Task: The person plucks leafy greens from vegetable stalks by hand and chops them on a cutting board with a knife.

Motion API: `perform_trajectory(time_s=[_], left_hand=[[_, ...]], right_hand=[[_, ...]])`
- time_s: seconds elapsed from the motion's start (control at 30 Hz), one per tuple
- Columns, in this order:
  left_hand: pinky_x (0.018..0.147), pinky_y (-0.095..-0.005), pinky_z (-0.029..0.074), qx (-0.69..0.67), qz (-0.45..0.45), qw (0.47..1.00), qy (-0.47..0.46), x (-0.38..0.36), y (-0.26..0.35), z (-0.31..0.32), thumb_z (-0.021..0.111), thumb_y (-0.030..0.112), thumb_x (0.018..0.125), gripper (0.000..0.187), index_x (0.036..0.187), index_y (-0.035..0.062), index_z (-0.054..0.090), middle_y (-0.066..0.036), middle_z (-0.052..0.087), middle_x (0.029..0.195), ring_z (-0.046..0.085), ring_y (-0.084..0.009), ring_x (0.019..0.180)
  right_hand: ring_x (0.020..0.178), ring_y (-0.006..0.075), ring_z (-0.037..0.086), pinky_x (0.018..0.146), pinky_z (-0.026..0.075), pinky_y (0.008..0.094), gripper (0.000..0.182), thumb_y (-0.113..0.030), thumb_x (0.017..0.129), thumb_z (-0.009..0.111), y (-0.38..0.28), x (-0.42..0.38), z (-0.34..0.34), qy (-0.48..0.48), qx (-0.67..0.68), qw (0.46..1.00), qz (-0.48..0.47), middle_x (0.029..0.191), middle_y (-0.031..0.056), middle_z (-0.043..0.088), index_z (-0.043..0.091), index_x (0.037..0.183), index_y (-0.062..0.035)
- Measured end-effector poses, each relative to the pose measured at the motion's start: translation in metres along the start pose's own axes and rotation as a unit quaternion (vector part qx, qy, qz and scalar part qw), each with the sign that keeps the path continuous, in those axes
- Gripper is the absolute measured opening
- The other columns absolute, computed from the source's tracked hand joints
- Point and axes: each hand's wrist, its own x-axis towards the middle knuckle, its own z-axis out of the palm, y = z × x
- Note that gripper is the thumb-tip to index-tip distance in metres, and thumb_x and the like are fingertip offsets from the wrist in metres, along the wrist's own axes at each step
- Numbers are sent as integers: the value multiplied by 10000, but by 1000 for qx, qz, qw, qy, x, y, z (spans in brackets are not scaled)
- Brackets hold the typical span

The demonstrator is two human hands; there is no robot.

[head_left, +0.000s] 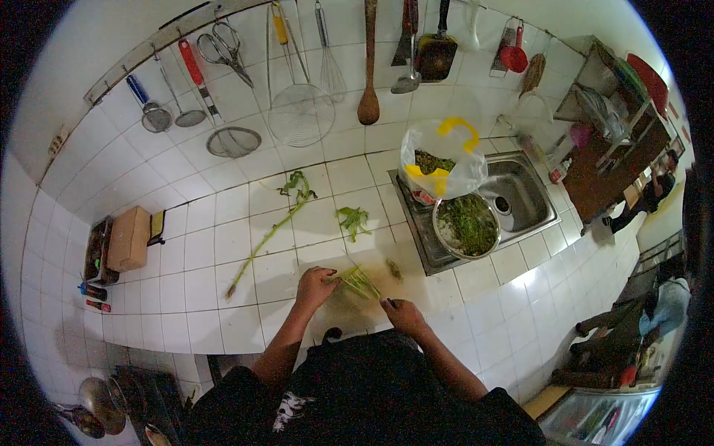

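My left hand [316,288] is closed at the near side of the counter, its fingers pressing on cut green stems [358,282]. The stems lie on a pale cutting board [349,312]. My right hand [406,317] is wrapped round the dark handle of a knife [390,302], whose thin blade points away from me beside the stems. A small clump of trimmings [394,269] sits at the board's right. Beyond the board are a leafy sprig [353,221] and a long stalk with leaves at its far end [269,236].
A metal bowl of chopped greens [467,227] stands by the steel sink [524,195], with a plastic bag [444,156] behind it. Sieves, a whisk [332,70] and a wooden spoon [369,104] hang on the tiled wall. A brown box [129,239] stands far left. Another person [654,195] is at far right.
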Motion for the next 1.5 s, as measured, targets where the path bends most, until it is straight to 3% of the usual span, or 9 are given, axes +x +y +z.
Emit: perform_trajectory(time_s=[0.17,0.33,0.6,0.7,0.87,1.03,1.1,1.17,1.5], left_hand=[[829,-377,486,53,43,998,8,-2,12,2,780,222,641,299,913,114,715,-63,630,939,562,-279,926],[852,-402,457,103,132,980,-110,-4,24,22,767,220,590,316,899,170,722,-29,566,1020,484,-254,1025],[866,-419,431,142,147,974,-102,-4,36,34,694,145,683,220,902,158,697,-54,550,1043,464,-263,1058],[855,-426,431,68,155,984,-55,-1,31,35,650,120,763,246,1007,97,620,-81,563,1038,492,-280,1021],[655,-311,420,-260,-1,966,-1,4,74,7,486,173,960,166,1056,37,493,-67,503,778,487,-169,686],[571,-247,352,-378,-31,925,-18,12,109,-11,439,249,996,209,1032,51,493,-4,454,730,390,-91,619],[560,-235,342,-408,-26,912,-41,15,116,-12,435,270,1001,220,1033,62,496,11,458,733,382,-78,610],[554,-217,337,-521,-73,849,-49,19,121,-7,438,282,1000,217,1028,80,512,20,460,735,381,-59,610],[581,-216,346,-529,-28,847,-36,32,155,-14,498,322,978,254,1027,74,526,6,516,792,394,-55,653]], right_hand=[[654,359,565,656,432,456,615,-534,922,452,4,-6,0,29,58,998,21,693,253,571,576,821,60],[618,332,533,627,417,449,613,-524,927,454,13,-10,5,52,78,995,36,659,233,548,556,796,66],[575,225,461,580,396,420,623,-530,935,444,12,-25,2,57,141,988,40,592,155,496,504,738,58],[546,197,454,539,384,408,624,-535,935,443,14,-22,0,59,141,988,30,575,116,486,502,715,45],[500,121,398,466,338,323,550,-517,945,449,-5,-29,-19,51,183,981,34,561,23,437,502,712,-22],[562,130,483,525,406,320,564,-502,940,477,-30,-46,-49,-10,244,968,61,628,56,531,599,854,42],[503,59,330,444,285,239,393,-415,982,449,-44,-57,-58,-33,312,949,37,615,-52,382,458,758,-92],[510,57,335,446,283,237,394,-420,982,448,-42,-63,-62,-46,334,941,33,618,-55,376,456,756,-97],[554,72,340,481,289,243,427,-450,983,432,-53,-81,-86,-70,362,929,42,651,-40,392,465,772,-80]])
